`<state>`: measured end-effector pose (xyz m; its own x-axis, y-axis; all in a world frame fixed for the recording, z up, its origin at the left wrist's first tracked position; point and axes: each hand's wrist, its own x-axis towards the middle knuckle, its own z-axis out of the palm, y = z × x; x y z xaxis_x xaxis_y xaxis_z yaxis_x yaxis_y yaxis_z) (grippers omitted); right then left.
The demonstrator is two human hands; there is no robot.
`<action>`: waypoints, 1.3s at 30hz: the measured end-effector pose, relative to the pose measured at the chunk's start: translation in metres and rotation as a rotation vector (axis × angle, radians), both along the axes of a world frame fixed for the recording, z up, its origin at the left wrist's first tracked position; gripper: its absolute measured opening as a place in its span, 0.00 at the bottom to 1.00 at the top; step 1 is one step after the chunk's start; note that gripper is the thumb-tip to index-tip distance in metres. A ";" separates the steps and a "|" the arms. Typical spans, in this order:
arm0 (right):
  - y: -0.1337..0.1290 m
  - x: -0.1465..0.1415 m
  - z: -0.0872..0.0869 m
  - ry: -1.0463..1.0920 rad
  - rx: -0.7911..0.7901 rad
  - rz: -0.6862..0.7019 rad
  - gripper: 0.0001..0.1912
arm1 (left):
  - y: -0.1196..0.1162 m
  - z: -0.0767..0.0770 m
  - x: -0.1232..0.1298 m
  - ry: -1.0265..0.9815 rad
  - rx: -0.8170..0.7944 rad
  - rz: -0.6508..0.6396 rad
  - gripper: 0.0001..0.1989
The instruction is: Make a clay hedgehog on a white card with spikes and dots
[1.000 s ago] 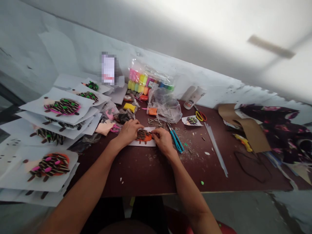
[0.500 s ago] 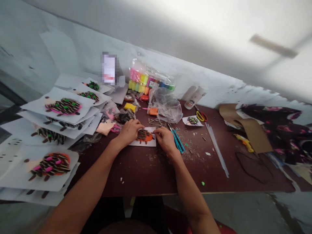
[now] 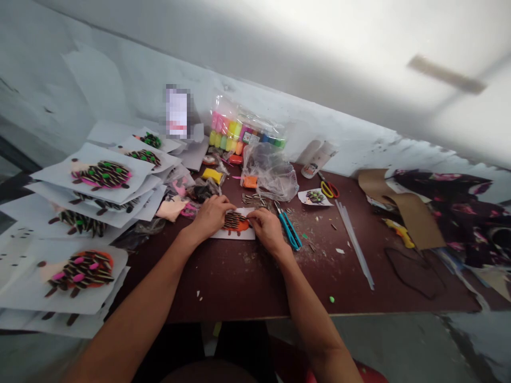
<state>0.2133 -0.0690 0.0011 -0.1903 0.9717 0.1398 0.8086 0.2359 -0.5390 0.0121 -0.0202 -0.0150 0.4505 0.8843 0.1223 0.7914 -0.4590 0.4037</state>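
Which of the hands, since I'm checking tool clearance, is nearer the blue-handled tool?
Right. The right hand is just left of the blue-handled tool; the left hand is farther left, at the white card's left side.

Craft workspace: hedgehog pictures (image 3: 104, 175) piled left of left hand (image 3: 212, 214), bagged coloured packs (image 3: 229, 143) beyond it, teal-handled tool (image 3: 287, 229) just right of right hand (image 3: 268, 227).
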 end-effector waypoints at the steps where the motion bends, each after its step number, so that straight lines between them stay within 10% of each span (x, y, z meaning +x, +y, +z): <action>1: 0.000 0.000 -0.001 -0.005 0.005 0.002 0.10 | 0.000 0.000 0.000 -0.003 0.001 -0.002 0.21; 39: -0.006 -0.006 0.006 -0.203 0.018 -0.032 0.13 | 0.000 -0.003 -0.003 0.003 0.001 -0.045 0.28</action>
<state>0.2069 -0.0746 0.0074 -0.1850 0.9755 0.1192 0.9075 0.2162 -0.3601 0.0089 -0.0203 -0.0179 0.4902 0.8631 0.1214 0.7714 -0.4944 0.4007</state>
